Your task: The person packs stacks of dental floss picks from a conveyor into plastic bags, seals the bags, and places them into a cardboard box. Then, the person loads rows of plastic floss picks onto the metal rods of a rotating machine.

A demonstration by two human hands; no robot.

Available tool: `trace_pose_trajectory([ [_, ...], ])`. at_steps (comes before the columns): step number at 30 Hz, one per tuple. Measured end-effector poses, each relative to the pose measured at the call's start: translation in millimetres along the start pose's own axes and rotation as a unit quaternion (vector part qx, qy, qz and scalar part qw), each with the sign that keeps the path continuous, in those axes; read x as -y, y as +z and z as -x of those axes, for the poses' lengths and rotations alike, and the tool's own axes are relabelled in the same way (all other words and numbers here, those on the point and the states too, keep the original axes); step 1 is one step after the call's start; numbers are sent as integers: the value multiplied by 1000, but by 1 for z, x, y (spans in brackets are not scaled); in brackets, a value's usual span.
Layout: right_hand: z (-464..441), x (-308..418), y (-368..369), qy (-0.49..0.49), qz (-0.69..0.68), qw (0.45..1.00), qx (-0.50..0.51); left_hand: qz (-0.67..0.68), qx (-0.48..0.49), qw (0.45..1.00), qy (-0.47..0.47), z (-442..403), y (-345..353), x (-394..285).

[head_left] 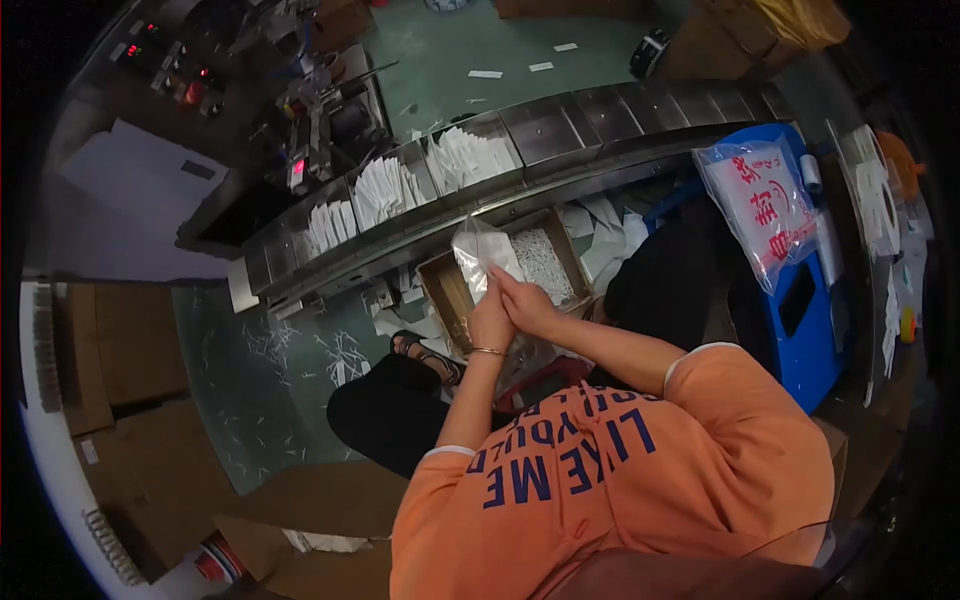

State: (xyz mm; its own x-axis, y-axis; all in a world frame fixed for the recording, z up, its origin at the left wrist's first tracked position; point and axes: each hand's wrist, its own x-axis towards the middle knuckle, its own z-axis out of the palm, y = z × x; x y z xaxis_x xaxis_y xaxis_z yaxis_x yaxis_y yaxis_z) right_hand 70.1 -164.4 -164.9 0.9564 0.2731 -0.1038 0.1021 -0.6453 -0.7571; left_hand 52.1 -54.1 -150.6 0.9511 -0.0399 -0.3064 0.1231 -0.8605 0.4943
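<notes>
My left hand (492, 322) and my right hand (528, 303) meet in front of me, fingers closed together on the near edge of a clear plastic bag (468, 250). The bag hangs over an open cardboard box (453, 300), which holds many small white pieces (541, 262) on its right side. Beyond the box runs a metal conveyor (550, 128) with compartments; several of them hold stacks of white paper strips (383, 190). What lies inside the bag is hard to make out.
To the right, a blue surface (805, 345) carries a printed plastic bag (757, 205) and a black phone (797, 300). A machine (320, 125) stands at the back left. White scraps (340, 362) litter the floor. Cardboard (150, 450) lies at left.
</notes>
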Motion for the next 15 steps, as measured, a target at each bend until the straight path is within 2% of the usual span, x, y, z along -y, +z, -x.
trace_pose_trajectory([
  [1, -6, 2, -6, -9, -37, 999, -7, 53, -23, 998, 20, -15, 10, 3],
  [2, -12, -28, 19, 16, -1, 1000, 23, 54, 34, 998, -18, -21, 17, 10],
  [3, -12, -30, 15, 82, -59, 991, 91, 74, 27, 997, -2, -22, 32, 22],
  [4, -19, -32, 17, 99, -1, 989, 108, 56, 42, 997, -21, -20, 24, 14],
  [5, -22, -24, 21, 120, -18, 991, 57, 121, -43, 992, 14, -17, 36, 21],
  [6, -18, -10, 14, 132, -1, 990, 52, 93, 2, 994, -51, -11, 25, 3],
  [7, -16, -2, 12, 126, 24, 991, 21, 160, -43, 984, 71, -16, 56, 27],
  [8, -12, -1, 15, 110, 34, 993, 8, 186, -36, 982, -1, 2, 59, 20],
  [9, -11, -3, 18, 92, 44, 995, -3, 211, -26, 977, 17, 13, 63, 13],
  [11, -13, -10, 18, 88, 88, 991, 46, 218, 2, 974, 61, 34, 72, 6],
  [13, -14, -15, 15, 85, 79, 993, 27, 140, 201, 968, 46, 50, 52, 4],
  [14, -18, -20, 13, 87, 54, 994, 32, 136, 196, 970, 50, 57, 40, 2],
  [15, -24, -23, 13, 88, 30, 995, 37, 193, 243, 951, 11, 62, 22, 3],
])
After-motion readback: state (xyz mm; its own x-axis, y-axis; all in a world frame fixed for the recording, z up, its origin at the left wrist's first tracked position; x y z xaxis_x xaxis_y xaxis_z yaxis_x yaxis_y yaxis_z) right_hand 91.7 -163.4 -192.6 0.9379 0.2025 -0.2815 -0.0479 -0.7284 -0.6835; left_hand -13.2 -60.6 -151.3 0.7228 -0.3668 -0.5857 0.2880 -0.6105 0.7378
